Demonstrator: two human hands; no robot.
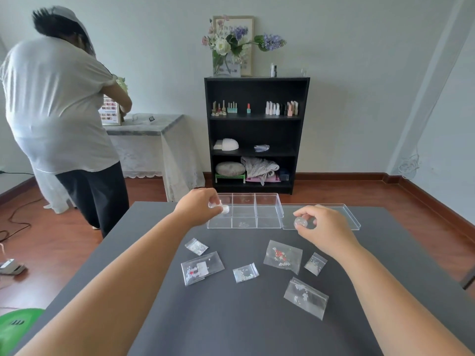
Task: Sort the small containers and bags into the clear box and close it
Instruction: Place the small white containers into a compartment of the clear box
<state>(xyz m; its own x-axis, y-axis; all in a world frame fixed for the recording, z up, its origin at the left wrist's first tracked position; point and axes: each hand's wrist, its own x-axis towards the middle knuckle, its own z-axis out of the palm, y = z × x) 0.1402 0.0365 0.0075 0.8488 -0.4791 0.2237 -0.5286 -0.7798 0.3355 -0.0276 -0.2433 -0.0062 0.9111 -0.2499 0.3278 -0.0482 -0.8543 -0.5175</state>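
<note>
A clear box (pixel 268 210) with three compartments stands open at the far side of the dark table; its clear lid (pixel 349 217) lies flat beside it on the right. My left hand (pixel 199 205) holds small round clear containers (pixel 223 208) over the box's left compartment. My right hand (pixel 321 227) pinches another small round container (pixel 300 222) above the lid's near edge. Several small clear zip bags of beads lie on the table in front of me: one with red pieces (pixel 282 256), a flat one at left (pixel 201 268), a tiny middle one (pixel 245 272), one at near right (pixel 305 297).
The dark table (pixel 231 317) ends just behind the box. Beyond it stand a black shelf (pixel 255 134) with bottles and flowers, a cloth-covered side table (pixel 154 129) and a person in a white shirt (pixel 59 106) at the left. A green stool (pixel 15 327) sits at my near left.
</note>
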